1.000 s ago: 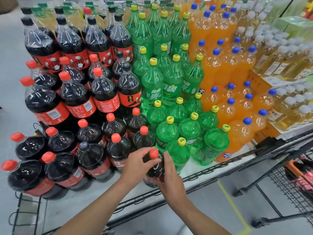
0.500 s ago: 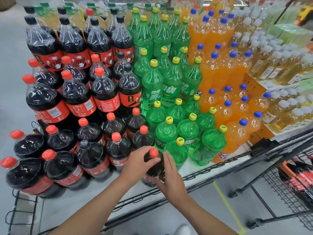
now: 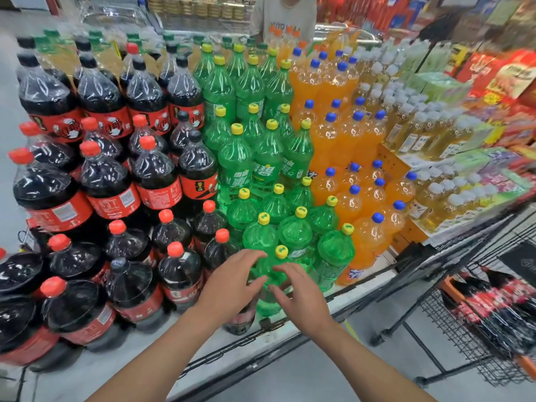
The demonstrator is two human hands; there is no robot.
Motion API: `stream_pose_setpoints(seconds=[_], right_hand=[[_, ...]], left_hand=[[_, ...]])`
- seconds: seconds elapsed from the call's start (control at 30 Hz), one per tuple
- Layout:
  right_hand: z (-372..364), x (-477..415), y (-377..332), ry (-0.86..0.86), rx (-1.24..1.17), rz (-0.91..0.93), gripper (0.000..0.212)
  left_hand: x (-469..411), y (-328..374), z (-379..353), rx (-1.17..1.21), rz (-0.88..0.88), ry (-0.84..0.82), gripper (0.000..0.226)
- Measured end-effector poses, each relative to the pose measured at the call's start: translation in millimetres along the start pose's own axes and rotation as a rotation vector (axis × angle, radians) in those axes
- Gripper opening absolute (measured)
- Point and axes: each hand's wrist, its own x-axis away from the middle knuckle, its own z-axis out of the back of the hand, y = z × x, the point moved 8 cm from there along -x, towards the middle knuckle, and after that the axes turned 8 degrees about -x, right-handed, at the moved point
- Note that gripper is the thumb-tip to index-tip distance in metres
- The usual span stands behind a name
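Both hands are loosely spread and grip nothing. The left hand (image 3: 232, 285) hangs palm down with its fingers fanned and lightly bent, the fingertips lying on the shoulder of the front green bottle (image 3: 272, 303), just below its yellow cap (image 3: 281, 252). The right hand (image 3: 298, 288) faces it from the other side, fingers pointing left across the same bottle's body, close to it or brushing it; blur hides which. The 2 bare forearms rise from the bottom edge and converge on this bottle.

The green bottle stands at the front edge of the shelf (image 3: 377, 271), the foremost of the green block. Just beside it, under the left palm, stands a small cola bottle (image 3: 240, 320) with its top hidden by the hand.

Green labels higher up read 雪碧 (image 3: 264, 172). The cola labels (image 3: 198, 187) are red with a trophy emblem; their small print is unreadable. A wire cart (image 3: 478, 314) on the right carries cola bottles.
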Motion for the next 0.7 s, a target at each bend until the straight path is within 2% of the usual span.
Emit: stream_pose_setpoints(seconds=[0.07, 0.17, 0.27, 0.37, 0.47, 0.57, 0.7], right_hand=[[31, 6, 7, 0.095, 0.025, -0.008, 0.04], [78, 27, 31, 0.216, 0.067, -0.1, 0.065], [121, 62, 64, 0.276, 0.087, -0.224, 0.082], [162, 109, 104, 0.303, 0.147, -0.332, 0.083], [201, 167, 145, 0.323, 0.143, -0.447, 0.08], [237, 228, 183, 0.334, 0.158, -0.553, 0.083], [282, 302, 232, 0.359, 0.17, -0.697, 0.085]], left_hand=[[-5, 30, 2, -0.025, -0.095, 0.046, 0.046], [-13, 77, -9, -0.147, -0.246, 0.127, 0.053], [-23, 125, -36, -0.15, -0.334, 0.1, 0.058], [-24, 175, -75, -0.124, -0.394, 0.045, 0.06], [-22, 219, -130, -0.139, -0.414, -0.087, 0.061], [-17, 261, -195, -0.212, -0.442, -0.267, 0.075], [-9, 330, -259, -0.251, -0.457, -0.404, 0.093]])
